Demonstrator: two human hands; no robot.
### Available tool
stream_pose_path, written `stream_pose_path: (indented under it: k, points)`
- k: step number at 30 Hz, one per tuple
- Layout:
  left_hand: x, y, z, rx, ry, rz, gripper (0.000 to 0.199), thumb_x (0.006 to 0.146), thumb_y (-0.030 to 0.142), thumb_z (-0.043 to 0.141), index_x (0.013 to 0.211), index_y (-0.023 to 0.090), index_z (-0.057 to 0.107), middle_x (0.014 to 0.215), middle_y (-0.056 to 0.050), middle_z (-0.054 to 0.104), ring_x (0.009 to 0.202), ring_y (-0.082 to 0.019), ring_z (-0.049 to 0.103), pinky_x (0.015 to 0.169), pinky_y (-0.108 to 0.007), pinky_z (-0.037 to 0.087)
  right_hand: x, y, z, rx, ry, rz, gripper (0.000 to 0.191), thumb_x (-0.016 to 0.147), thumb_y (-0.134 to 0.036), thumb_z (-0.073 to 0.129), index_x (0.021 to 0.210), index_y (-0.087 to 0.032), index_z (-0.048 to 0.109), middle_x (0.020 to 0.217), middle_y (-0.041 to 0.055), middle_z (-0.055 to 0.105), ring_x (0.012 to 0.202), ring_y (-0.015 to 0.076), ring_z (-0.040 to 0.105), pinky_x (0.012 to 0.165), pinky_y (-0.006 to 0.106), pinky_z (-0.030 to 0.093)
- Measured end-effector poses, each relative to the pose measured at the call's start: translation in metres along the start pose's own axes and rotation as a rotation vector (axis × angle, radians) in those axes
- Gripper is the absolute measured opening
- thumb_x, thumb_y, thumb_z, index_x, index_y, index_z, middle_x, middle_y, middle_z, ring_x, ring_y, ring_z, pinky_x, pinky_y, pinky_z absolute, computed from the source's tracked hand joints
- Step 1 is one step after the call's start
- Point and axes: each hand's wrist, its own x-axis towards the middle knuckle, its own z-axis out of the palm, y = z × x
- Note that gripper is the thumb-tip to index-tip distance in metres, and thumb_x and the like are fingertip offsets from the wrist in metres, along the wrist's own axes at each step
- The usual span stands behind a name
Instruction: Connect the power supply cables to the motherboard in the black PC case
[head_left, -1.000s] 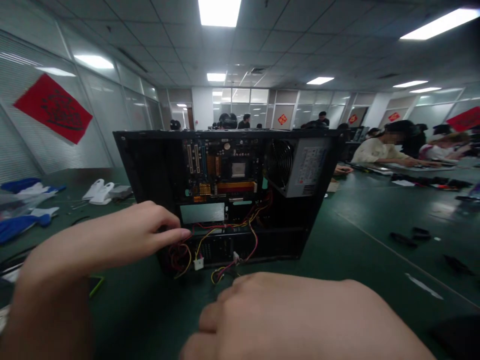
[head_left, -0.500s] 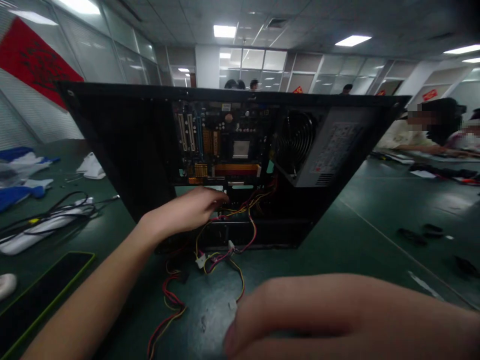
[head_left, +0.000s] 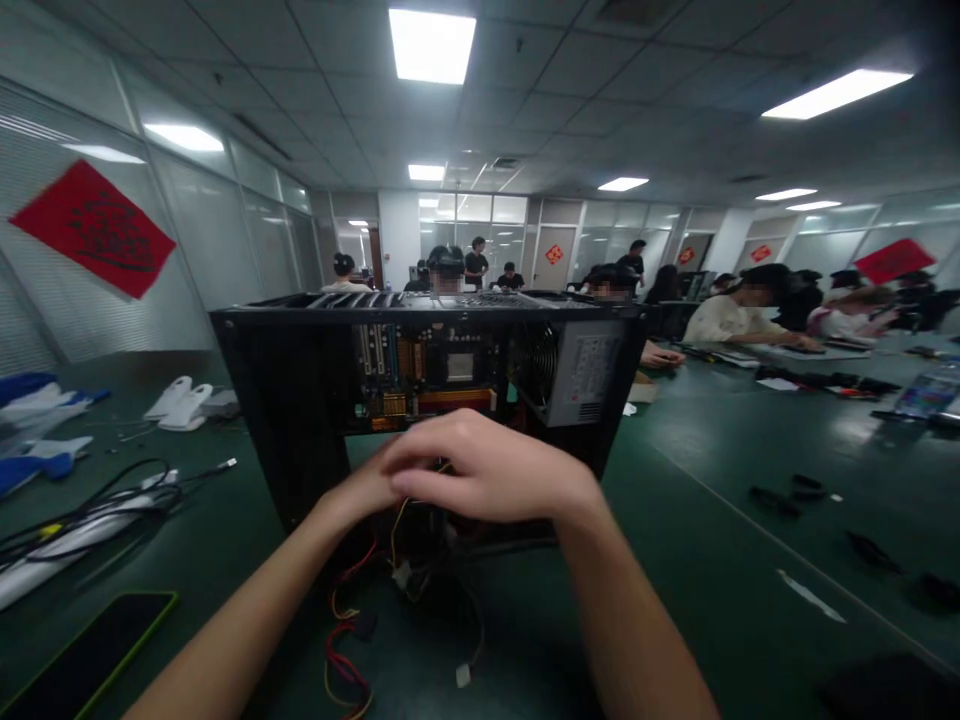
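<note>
A black computer case (head_left: 285,430) stands upright on the table with its side open towards me. Inside it are a motherboard (head_left: 431,368) and, at the upper right, a grey power supply (head_left: 589,370). My right hand (head_left: 495,465) is in front of the case's lower part, thumb and forefinger curled close together; what they hold, if anything, is hidden. Behind it my left hand (head_left: 367,490) reaches into the case, its fingers covered by the right hand. Red and yellow power cables (head_left: 349,650) and a white connector (head_left: 402,574) hang out below the hands onto the table.
On the left lie a phone-like black slab (head_left: 90,650) with a green edge, a white power strip (head_left: 82,545) with black cables, and white plastic pieces (head_left: 180,400). Small black parts (head_left: 776,500) lie on the right of the green table (head_left: 697,560). Other people (head_left: 739,315) sit farther off.
My right hand has moved from the near right to the case's front, across my left hand. The view has tilted up, and the case appears smaller and lower.
</note>
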Motion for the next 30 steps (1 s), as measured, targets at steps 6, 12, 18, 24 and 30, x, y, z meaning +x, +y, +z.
stream_pose_path:
  k: [6, 12, 18, 24, 30]
  points:
    - [0.009, -0.014, 0.000, 0.327, 0.164, -0.115, 0.023, 0.080, 0.011, 0.057, 0.096, 0.014, 0.074, 0.103, -0.012, 0.076, 0.097, -0.026, 0.070, 0.090, -0.035, 0.053, 0.022, 0.085, 0.055, -0.166, 0.168, 0.347, 0.033, 0.100, -0.040, 0.053, 0.120, -0.016, 0.065, 0.120, 0.0140, 0.069, 0.112, 0.0264, 0.064, 0.094, 0.036, 0.049]
    - [0.007, -0.013, -0.003, 0.519, 0.103, -0.174, 0.026, 0.090, 0.025, 0.054, 0.101, 0.019, 0.077, 0.106, -0.010, 0.077, 0.103, -0.027, 0.070, 0.090, -0.035, 0.050, -0.017, 0.114, 0.059, -0.083, 0.094, 0.352, 0.026, 0.099, -0.032, 0.053, 0.109, -0.016, 0.071, 0.105, 0.0108, 0.076, 0.097, 0.0239, 0.070, 0.083, 0.032, 0.049]
    - [0.006, -0.007, 0.001, 0.544, 0.069, -0.305, 0.035, 0.095, 0.038, 0.050, 0.103, 0.019, 0.077, 0.104, -0.011, 0.077, 0.098, -0.026, 0.070, 0.082, -0.031, 0.048, -0.054, 0.125, 0.060, 0.085, 0.321, 0.500, 0.025, 0.090, -0.011, 0.051, 0.101, -0.018, 0.072, 0.104, 0.0055, 0.076, 0.101, 0.0202, 0.069, 0.093, 0.034, 0.050]
    - [0.007, -0.009, 0.004, 0.522, 0.008, -0.319, 0.036, 0.096, 0.036, 0.046, 0.097, 0.018, 0.077, 0.101, -0.011, 0.077, 0.093, -0.025, 0.069, 0.078, -0.029, 0.046, -0.061, 0.125, 0.062, 0.030, 0.401, 0.615, 0.036, 0.074, -0.001, 0.049, 0.094, -0.018, 0.073, 0.098, 0.0055, 0.077, 0.097, 0.0218, 0.070, 0.092, 0.036, 0.051]
    - [0.009, -0.012, 0.006, 0.528, 0.010, -0.285, 0.039, 0.097, 0.032, 0.041, 0.104, 0.015, 0.075, 0.107, -0.013, 0.076, 0.098, -0.027, 0.069, 0.081, -0.031, 0.047, -0.064, 0.122, 0.062, 0.017, 0.450, 0.679, 0.025, 0.081, -0.009, 0.051, 0.087, -0.018, 0.073, 0.089, 0.0042, 0.076, 0.089, 0.0216, 0.069, 0.084, 0.034, 0.050]
